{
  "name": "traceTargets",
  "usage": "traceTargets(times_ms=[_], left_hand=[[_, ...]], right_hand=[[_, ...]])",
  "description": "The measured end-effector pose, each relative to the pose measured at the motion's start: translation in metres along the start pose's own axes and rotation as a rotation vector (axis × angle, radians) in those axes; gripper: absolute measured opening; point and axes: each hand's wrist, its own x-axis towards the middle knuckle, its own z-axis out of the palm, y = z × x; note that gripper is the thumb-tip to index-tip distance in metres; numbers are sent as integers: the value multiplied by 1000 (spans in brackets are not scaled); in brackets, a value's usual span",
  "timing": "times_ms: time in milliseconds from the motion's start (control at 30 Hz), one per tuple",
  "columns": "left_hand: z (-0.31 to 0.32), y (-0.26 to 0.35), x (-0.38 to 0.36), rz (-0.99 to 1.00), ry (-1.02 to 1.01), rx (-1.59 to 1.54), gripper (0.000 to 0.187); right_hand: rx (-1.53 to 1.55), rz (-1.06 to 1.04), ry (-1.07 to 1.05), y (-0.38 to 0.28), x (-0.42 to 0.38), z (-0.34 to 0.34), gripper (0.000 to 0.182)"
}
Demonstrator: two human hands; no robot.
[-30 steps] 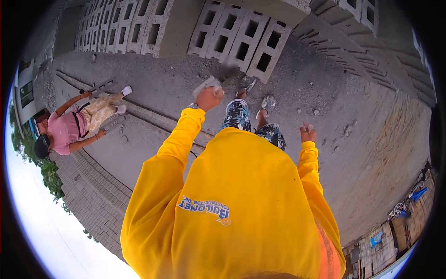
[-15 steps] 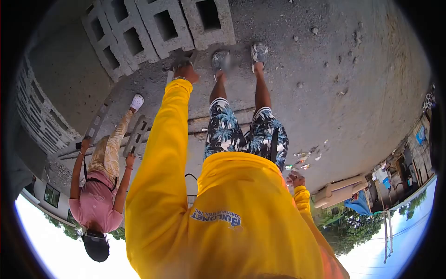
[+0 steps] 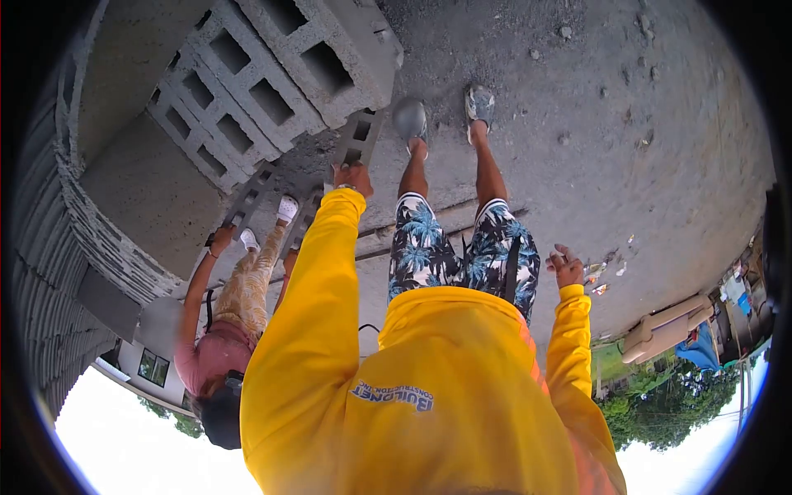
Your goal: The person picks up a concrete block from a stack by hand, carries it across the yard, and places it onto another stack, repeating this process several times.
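My left hand (image 3: pixel 353 177) grips the end of a grey hollow concrete block (image 3: pixel 360 136), which hangs beside my leg near the stacked blocks. Out to the side of my patterned shorts (image 3: pixel 421 247) is my right hand (image 3: pixel 566 268), with its fingers apart and nothing visible in it. A co-worker in a pink shirt (image 3: pixel 224 351) bends near the stack. One of the co-worker's hands holds a hollow block (image 3: pixel 247 198). Their other hand is partly hidden by my yellow sleeve, close to another block (image 3: pixel 307 219).
Large hollow blocks (image 3: pixel 268 99) are stacked at upper left, by a grey wall (image 3: pixel 140 190). Long thin pieces (image 3: pixel 384 235) lie on the ground behind my legs. Scattered litter (image 3: pixel 606 271) and a tan couch-like object (image 3: pixel 668 326) are at right.
The block stack looks larger and nearer. The co-worker has come closer to it and bends lower. My right hand now shows farther out from my body, and more of my left hand's block is visible.
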Motion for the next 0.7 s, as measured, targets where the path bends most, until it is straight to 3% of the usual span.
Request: traceTargets(times_ms=[200,333,433,567,633,700], left_hand=[[-62,37,-99,208,202,-17,41],[-131,75,-180,361,286,35,45],[-182,101,-233,511,393,0,37],[-236,126,-280,630,341,89,44],[-253,130,-295,703,417,103,44],[-277,134,-301,755,417,132,43]], right_hand=[[-510,-501,-11,-149,67,83,41],[-766,-645,-57,-253,37,123,56],[-1065,-608,-123,-305,1,114,73],[-1077,-564,-52,-304,3,81,87],[-945,-545,-99,-309,-15,51,84],[-784,-556,39,-296,-28,41,75]])
